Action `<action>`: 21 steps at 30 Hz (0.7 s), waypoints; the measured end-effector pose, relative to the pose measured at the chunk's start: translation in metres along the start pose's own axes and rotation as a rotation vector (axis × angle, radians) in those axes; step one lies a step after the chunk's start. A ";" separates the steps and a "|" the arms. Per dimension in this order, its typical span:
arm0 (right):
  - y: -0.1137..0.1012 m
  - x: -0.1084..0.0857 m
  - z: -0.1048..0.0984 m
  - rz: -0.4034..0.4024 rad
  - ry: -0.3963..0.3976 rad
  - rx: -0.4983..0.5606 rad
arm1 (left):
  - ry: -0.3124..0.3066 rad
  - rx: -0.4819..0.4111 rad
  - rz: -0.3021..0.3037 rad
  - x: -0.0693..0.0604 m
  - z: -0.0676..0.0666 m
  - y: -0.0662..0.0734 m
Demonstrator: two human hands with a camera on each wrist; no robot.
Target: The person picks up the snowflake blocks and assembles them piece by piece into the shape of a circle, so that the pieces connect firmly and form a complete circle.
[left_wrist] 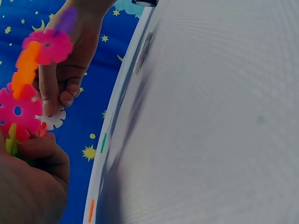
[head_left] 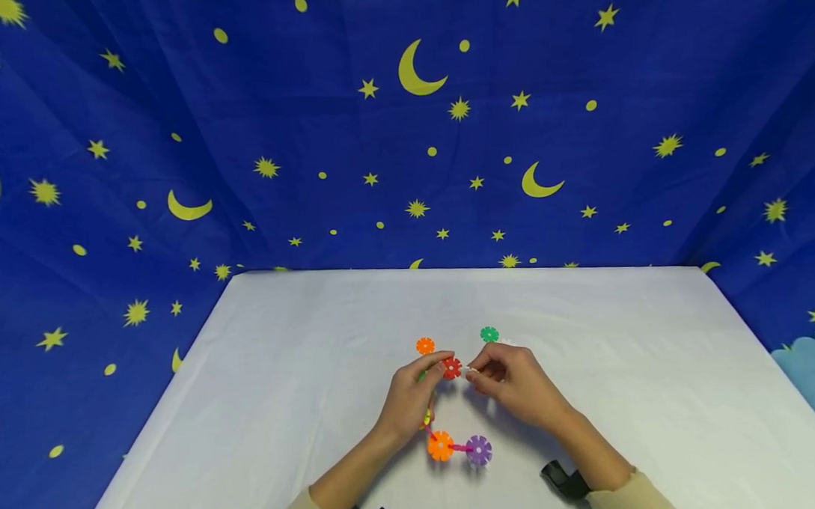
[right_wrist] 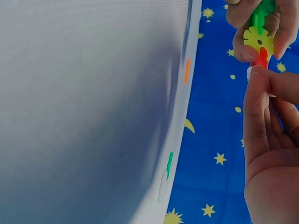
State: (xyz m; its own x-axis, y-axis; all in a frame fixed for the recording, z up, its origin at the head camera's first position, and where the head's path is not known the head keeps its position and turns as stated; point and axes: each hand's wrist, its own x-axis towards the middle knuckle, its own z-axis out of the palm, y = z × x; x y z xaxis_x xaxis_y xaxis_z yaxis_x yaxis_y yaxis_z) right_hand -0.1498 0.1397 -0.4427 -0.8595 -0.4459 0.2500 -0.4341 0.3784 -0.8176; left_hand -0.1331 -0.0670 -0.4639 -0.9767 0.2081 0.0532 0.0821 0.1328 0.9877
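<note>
My left hand [head_left: 407, 395] grips a chain of notched plastic snowflake discs by its upper end, around the green disc [right_wrist: 264, 11] and yellow disc [right_wrist: 252, 41]. A red disc [head_left: 453, 368] sticks out past its fingertips. Thumb and fingers of my right hand [head_left: 516, 382] pinch a white disc [head_left: 470, 370] at the red disc's edge; whether their slots are joined I cannot tell. Below the left hand hang an orange disc [head_left: 440, 446], a pink disc [head_left: 460, 448] seen edge-on and a purple disc [head_left: 479, 450]. Another pink disc [left_wrist: 21, 112] shows in the left wrist view.
On the white table [head_left: 303, 348] beyond the hands lie a loose orange disc [head_left: 425, 346] and a green disc [head_left: 489, 334]. A whitish disc [right_wrist: 161, 186] lies by the green one. Blue star-patterned cloth [head_left: 349, 137] stands behind. Black wrist mounts [head_left: 565, 480] sit under the forearms.
</note>
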 end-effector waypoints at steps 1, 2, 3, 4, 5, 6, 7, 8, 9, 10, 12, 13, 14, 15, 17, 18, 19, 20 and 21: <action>0.000 0.000 0.000 -0.006 0.002 -0.004 | 0.001 0.024 0.005 0.000 0.000 0.000; 0.000 0.000 0.000 -0.014 0.003 -0.004 | 0.002 0.048 0.008 -0.001 0.000 0.000; 0.001 0.000 0.001 -0.023 0.006 -0.006 | 0.002 0.072 0.010 -0.001 0.000 0.000; 0.001 0.000 0.001 -0.032 0.009 -0.009 | 0.002 0.087 0.011 -0.001 0.000 0.000; 0.002 0.000 0.001 -0.042 0.011 -0.009 | 0.001 0.095 0.010 -0.002 0.000 0.001; 0.002 0.000 0.002 -0.053 0.015 -0.008 | -0.003 0.098 0.009 -0.002 0.000 0.002; 0.003 -0.001 0.002 -0.062 0.018 -0.011 | -0.007 0.101 0.008 -0.003 0.000 0.003; 0.004 -0.001 0.002 -0.070 0.022 -0.013 | -0.008 0.101 0.008 -0.003 0.000 0.003; 0.004 -0.001 0.003 -0.081 0.024 -0.016 | -0.011 0.102 0.009 -0.003 0.000 0.004; 0.004 -0.001 0.003 -0.088 0.027 -0.016 | -0.012 0.103 0.011 -0.003 0.000 0.004; 0.004 -0.001 0.003 -0.102 0.035 -0.021 | -0.016 0.114 0.026 -0.003 0.001 0.003; 0.003 -0.001 0.004 -0.110 0.038 -0.028 | -0.013 0.135 0.043 -0.003 0.001 0.003; 0.003 -0.001 0.004 -0.121 0.042 -0.034 | -0.010 0.156 0.065 -0.003 0.001 0.003; 0.002 -0.001 0.004 -0.131 0.048 -0.043 | -0.008 0.176 0.087 -0.003 0.001 0.002; 0.000 -0.001 0.005 -0.144 0.062 -0.063 | -0.001 0.218 0.131 -0.002 0.002 0.002; 0.000 -0.001 0.006 -0.149 0.068 -0.072 | 0.005 0.238 0.144 -0.002 0.001 0.003; -0.001 -0.001 0.006 -0.148 0.073 -0.076 | 0.004 0.242 0.149 -0.002 0.001 0.004; -0.001 -0.001 0.006 -0.144 0.078 -0.078 | -0.002 0.232 0.139 -0.002 0.000 0.004; -0.001 0.000 0.007 -0.136 0.080 -0.079 | -0.008 0.220 0.123 -0.002 0.000 0.005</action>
State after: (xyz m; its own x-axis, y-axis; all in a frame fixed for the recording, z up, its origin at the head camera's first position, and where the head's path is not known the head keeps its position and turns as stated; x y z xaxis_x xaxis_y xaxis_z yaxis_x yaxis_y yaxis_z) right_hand -0.1472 0.1342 -0.4453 -0.8087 -0.4327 0.3985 -0.5651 0.3829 -0.7308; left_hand -0.1307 -0.0670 -0.4592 -0.9550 0.2436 0.1693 0.2427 0.3132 0.9182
